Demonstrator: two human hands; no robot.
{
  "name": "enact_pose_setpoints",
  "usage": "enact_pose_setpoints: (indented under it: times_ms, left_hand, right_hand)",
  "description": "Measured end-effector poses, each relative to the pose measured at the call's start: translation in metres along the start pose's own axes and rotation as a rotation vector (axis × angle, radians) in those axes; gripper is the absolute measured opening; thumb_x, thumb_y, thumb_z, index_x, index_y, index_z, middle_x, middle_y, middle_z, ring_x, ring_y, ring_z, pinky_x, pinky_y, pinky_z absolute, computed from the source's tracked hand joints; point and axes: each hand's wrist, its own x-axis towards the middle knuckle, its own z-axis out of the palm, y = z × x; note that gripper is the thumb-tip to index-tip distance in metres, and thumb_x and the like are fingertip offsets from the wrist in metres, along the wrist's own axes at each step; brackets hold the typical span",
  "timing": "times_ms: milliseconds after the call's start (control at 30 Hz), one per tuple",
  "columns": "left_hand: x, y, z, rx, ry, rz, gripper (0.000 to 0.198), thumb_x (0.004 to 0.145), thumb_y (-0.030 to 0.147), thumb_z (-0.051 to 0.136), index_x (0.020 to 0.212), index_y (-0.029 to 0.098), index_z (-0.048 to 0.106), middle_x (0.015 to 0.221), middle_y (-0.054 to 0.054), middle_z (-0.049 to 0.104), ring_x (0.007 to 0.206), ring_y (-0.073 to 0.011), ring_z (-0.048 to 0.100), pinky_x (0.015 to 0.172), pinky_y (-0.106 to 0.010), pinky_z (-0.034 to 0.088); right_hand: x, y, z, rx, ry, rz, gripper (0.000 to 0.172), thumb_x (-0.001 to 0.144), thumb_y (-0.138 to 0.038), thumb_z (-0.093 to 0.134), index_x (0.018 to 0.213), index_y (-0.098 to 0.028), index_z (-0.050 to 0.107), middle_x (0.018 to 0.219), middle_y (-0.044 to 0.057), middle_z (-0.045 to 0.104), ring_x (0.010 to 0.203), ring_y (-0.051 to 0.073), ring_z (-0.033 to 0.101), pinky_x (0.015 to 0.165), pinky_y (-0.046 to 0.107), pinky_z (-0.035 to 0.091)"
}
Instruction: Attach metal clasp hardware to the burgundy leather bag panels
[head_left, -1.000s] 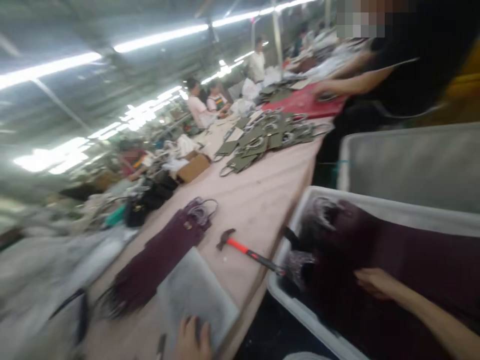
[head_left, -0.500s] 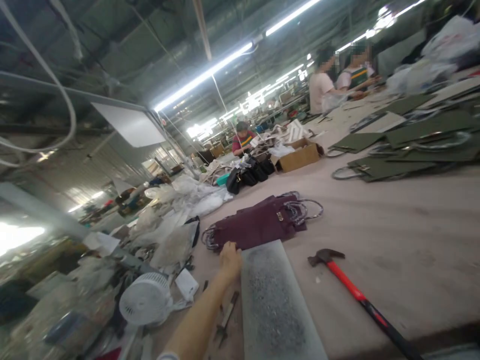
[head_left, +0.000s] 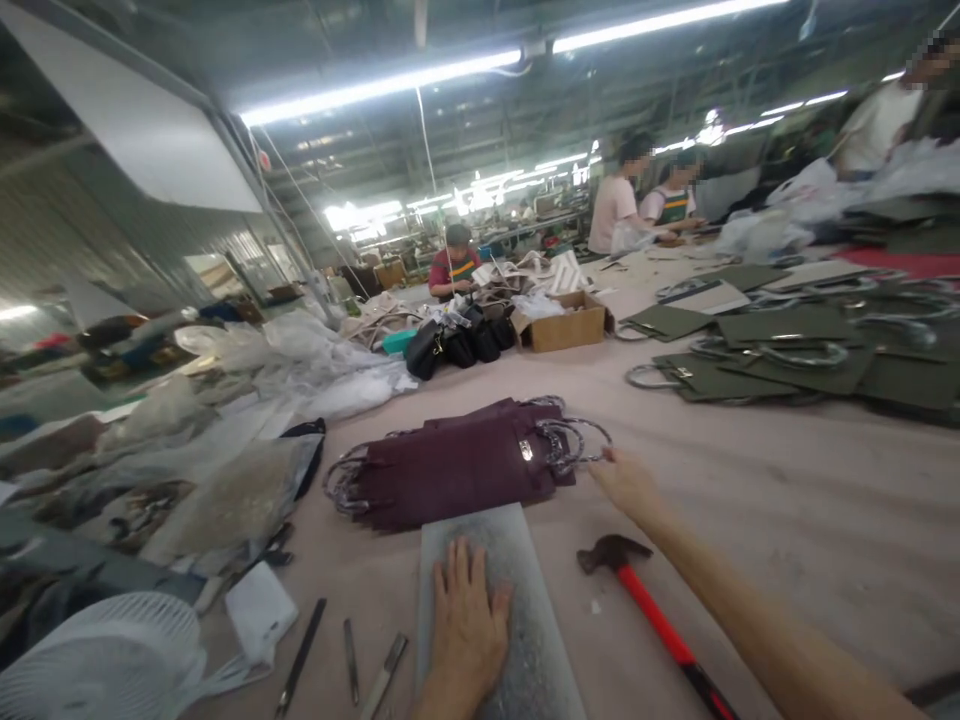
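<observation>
Handles point(head_left: 556, 440) could snag if my right hand point(head_left: 621, 482) tugs, grip unclear; my left hand point(head_left: 471, 615) spreads flat, empty, on the slab point(head_left: 531, 610).

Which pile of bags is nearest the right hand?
The maroon pile, its handles close by the right hand; the olive pile and black bags lie farther away.

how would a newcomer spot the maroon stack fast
On the pinkish table, find the grey slab under the left hand. At the slab's far end lies the maroon stack, looped handles at both ends. Its colour sets it apart from the green pieces at right.
</observation>
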Motion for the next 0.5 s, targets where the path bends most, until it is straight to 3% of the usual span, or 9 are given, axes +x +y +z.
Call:
enact_pose_setpoints:
  times_ms: [100,233,333,400,500]
  left_hand:
    - [-0.005,0.005,-0.003,-0.044,-0.012,-0.022,0.052,0.099,0.035,0.045,0.145,0.013,0.054,0.159,-0.017,0.04,0.15,-0.0358,0.033,0.124,-0.059,0.023]
    - [0.002,0.005,-0.015,-0.137,-0.068,-0.061,0.055,0.097,0.037,0.046,0.147,0.015,0.053,0.162,-0.015,0.035,0.153,-0.0364,0.028,0.126,-0.059,0.019]
    - [0.005,0.006,-0.017,-0.219,-0.099,-0.092,0.056,0.097,0.037,0.046,0.148,0.015,0.052,0.163,-0.015,0.033,0.154,-0.0364,0.024,0.126,-0.059,0.017]
    - [0.006,0.005,-0.015,-0.292,-0.081,-0.119,0.055,0.096,0.035,0.046,0.146,0.014,0.054,0.162,-0.015,0.036,0.154,-0.0348,0.025,0.127,-0.057,0.017]
    - [0.007,0.001,-0.017,-0.504,-0.01,-0.195,0.052,0.094,0.034,0.047,0.14,0.012,0.058,0.157,-0.015,0.046,0.151,-0.0319,0.033,0.128,-0.051,0.02]
  right_hand:
    - [0.056,-0.029,0.021,-0.031,-0.042,0.014,0.032,0.095,-0.035,0.065,0.118,-0.014,0.066,0.126,0.013,0.065,0.115,0.025,0.062,0.101,0.045,0.049]
    - [0.084,-0.048,0.029,-0.004,-0.084,0.039,0.028,0.096,-0.041,0.065,0.11,-0.016,0.065,0.112,0.007,0.066,0.098,0.02,0.064,0.088,0.041,0.055]
    - [0.084,-0.064,0.019,0.102,-0.082,0.057,0.021,0.095,-0.032,0.062,0.102,-0.013,0.065,0.091,0.006,0.065,0.077,0.015,0.061,0.071,0.031,0.052]
    - [0.072,-0.077,0.006,0.211,-0.087,0.076,0.018,0.093,-0.025,0.056,0.103,-0.013,0.065,0.073,0.002,0.059,0.058,0.012,0.053,0.055,0.027,0.043]
    - [0.033,-0.089,-0.021,0.379,-0.078,0.117,0.037,0.086,-0.024,0.047,0.121,-0.016,0.058,0.064,-0.004,0.05,0.041,0.01,0.038,0.043,0.027,0.029]
